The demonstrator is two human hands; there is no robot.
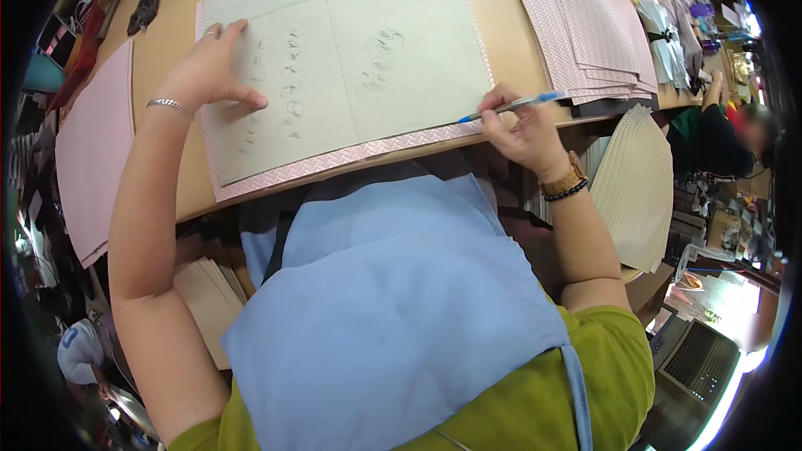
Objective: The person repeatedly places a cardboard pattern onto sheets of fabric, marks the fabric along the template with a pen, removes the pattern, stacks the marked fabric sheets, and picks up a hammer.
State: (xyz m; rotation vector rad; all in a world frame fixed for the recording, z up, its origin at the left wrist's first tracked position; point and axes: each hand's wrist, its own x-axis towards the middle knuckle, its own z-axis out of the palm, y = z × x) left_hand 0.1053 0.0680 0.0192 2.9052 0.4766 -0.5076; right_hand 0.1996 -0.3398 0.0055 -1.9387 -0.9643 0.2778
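A large pale grey-green pattern board (409,42) with handwriting and ruled lines lies on a slightly bigger pink woven-textured sheet (292,173), whose edge shows all around. My left hand (219,71) rests on the board's left side, thumb and fingers spread. Between the fingers of my right hand (528,129) is a blue-tipped pen (518,105). The pen's tip meets the board's near right edge, or is very close to it; which, I cannot tell.
Pink textured sheets (585,25) are stacked at the table's right, and another pink sheet (96,150) hangs at the left edge. A yellowish textured sheet (639,188) stands beside my right arm. Dark scissors (146,2) lie at the far left. Another person (718,138) is at the right.
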